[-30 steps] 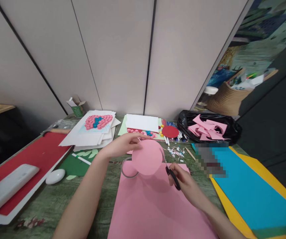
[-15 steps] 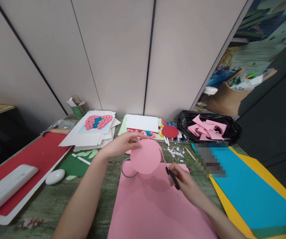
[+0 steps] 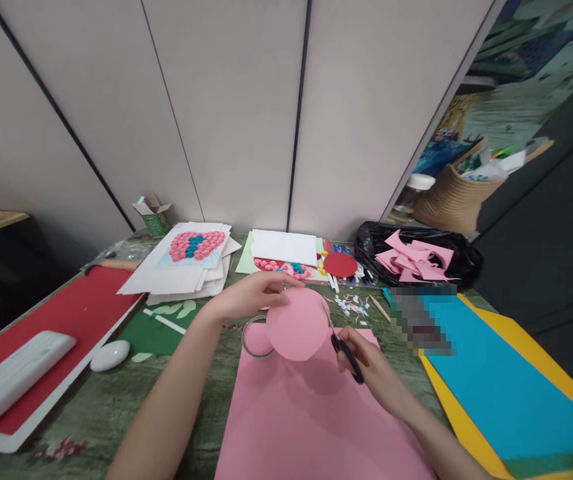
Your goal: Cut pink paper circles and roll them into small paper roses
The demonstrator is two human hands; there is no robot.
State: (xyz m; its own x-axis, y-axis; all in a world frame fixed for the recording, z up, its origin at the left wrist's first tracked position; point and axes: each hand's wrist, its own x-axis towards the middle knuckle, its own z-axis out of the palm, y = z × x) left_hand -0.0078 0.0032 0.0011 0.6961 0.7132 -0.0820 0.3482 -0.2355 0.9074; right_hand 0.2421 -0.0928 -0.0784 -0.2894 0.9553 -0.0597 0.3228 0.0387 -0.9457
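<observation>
A pink paper disc [image 3: 297, 327] is pinched at its upper left edge by my left hand [image 3: 259, 293], above a large pink sheet [image 3: 311, 420]. My right hand [image 3: 366, 360] grips black-handled scissors [image 3: 349, 357], whose blades point up and away along the disc's right edge. Whether the blades touch the paper is hard to tell. Just left of the disc, a round metal-rimmed ring [image 3: 258, 352] rests on the top left corner of the sheet.
A black bag [image 3: 471, 263] of pink scraps [image 3: 416, 259] stands back right. Blue sheets [image 3: 496, 380] lie right; red sheets [image 3: 86, 313], a white mouse [image 3: 110, 356] and a green sheet [image 3: 151, 333] lie left. Small paper bits [image 3: 351, 305] are scattered beyond the scissors.
The disc and my left hand have moved slightly down and right, and the disc appears turned a little. My right hand with the scissors has barely moved.
</observation>
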